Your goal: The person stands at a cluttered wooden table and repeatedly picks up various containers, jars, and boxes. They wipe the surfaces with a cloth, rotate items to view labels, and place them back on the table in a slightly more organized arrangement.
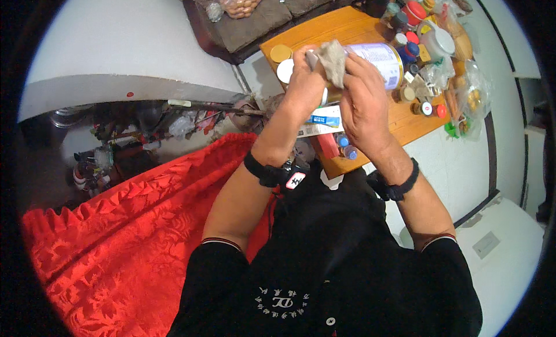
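A large white and purple can (pixel 378 57) with a gold rim lies on its side in the air above the wooden table. My right hand (pixel 366 102) is wrapped round the can, its fingers bent along the near side. A greyish-beige cloth (pixel 332 62) is bunched at the can's left end, between my two hands. My left hand (pixel 304 85) is closed at the cloth's left side. Its fingertips are partly hidden. Just below the hands, a blue and white tube (pixel 324 120) lies on printed paper.
The wooden table (pixel 341 27) bears crowded jars, bottles and bags on its right. A gold lid (pixel 281 53) and a white round lid (pixel 285 71) sit by my left hand. Small blue-capped bottles (pixel 349 152) stand near the front corner. Red cloth (pixel 145 238) spreads at left; a sofa (pixel 255 24) stands behind.
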A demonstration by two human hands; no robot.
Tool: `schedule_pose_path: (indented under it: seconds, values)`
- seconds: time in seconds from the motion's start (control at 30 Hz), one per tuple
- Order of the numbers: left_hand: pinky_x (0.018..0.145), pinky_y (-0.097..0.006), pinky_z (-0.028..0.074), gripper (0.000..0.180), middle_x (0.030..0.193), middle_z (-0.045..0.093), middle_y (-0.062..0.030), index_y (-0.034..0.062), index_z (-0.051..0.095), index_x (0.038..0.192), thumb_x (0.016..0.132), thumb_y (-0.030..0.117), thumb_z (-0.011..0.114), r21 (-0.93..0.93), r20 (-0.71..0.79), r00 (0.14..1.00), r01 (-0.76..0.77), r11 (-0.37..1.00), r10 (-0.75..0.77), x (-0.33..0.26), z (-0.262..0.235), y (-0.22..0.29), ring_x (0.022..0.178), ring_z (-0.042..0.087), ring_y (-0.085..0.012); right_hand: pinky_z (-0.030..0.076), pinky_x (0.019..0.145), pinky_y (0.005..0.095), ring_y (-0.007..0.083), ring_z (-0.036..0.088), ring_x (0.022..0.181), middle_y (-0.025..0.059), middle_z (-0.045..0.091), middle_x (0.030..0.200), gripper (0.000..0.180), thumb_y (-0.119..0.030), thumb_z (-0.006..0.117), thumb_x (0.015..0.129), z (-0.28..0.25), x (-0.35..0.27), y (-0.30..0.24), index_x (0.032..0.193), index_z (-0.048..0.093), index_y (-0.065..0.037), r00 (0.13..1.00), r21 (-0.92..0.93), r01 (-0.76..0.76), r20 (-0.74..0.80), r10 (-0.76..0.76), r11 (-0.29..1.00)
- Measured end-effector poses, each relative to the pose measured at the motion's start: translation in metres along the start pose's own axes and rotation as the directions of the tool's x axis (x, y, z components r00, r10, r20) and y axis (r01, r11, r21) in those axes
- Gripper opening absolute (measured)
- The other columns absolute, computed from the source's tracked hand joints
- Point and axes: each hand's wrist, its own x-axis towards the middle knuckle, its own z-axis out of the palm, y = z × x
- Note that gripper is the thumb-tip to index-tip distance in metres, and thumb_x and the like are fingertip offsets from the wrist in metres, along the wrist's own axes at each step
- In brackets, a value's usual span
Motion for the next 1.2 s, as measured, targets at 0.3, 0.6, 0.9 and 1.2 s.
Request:
schedule_pose_path:
  seconds: [0.3, 0.6, 0.9, 1.2]
  values:
    - [0.104, -0.041, 0.050, 0.070, 0.138, 0.053, -0.0248, 0.0052, 0.034, 0.153, 0.101, 0.042, 0.063, -0.098, -0.089, 0.983, 0.151, 0.984, -0.160, 0.007, -0.022, 0.008, 0.122, 0.060, -0.0300, 0.057, 0.106, 0.0456, 0.0322, 0.067, 0.124, 0.0175, 0.062, 0.145, 0.022, -0.002, 0.055, 0.106, 0.002, -0.024, 0.082, 0.128, 0.058, 0.000, 0.654, 0.238, -0.716, -0.099, 0.750, 0.656]
    - [0.110, -0.051, 0.044, 0.070, 0.135, 0.049, -0.0297, -0.0003, 0.038, 0.149, 0.095, 0.026, 0.072, 0.647, -0.096, 0.875, -0.308, 0.698, 0.475, 0.033, 0.009, -0.010, 0.124, 0.054, -0.0414, 0.065, 0.091, 0.0512, 0.0314, 0.072, 0.111, 0.0159, 0.069, 0.127, 0.031, -0.021, 0.052, 0.113, 0.072, -0.005, 0.131, 0.136, 0.060, -0.003, 0.100, 0.877, -0.433, 0.277, 0.956, -0.209]
    - [0.113, -0.060, 0.040, 0.079, 0.133, 0.049, -0.0274, 0.0056, 0.046, 0.146, 0.080, 0.024, 0.084, 0.736, 0.183, 0.754, -0.531, 0.421, 0.631, 0.102, -0.032, -0.015, 0.130, 0.048, -0.0477, 0.063, 0.094, 0.0450, 0.0324, 0.072, 0.113, 0.0235, 0.066, 0.139, 0.039, -0.022, 0.038, 0.115, 0.096, -0.004, 0.063, 0.143, 0.051, 0.002, 0.259, 0.720, -0.596, 0.591, 0.764, -0.355]
    - [0.115, -0.060, 0.038, 0.083, 0.144, 0.052, -0.0278, 0.0031, 0.048, 0.152, 0.090, 0.048, 0.079, 0.986, 0.051, 0.889, -0.118, 0.118, 0.455, 0.258, -0.238, -0.044, 0.136, 0.049, -0.0450, 0.063, 0.080, 0.0401, 0.0312, 0.077, 0.095, 0.0240, 0.075, 0.118, 0.026, -0.020, 0.040, 0.114, 0.022, -0.078, 0.094, 0.129, 0.052, -0.002, 0.057, 0.531, -0.826, 0.412, 0.909, -0.189]
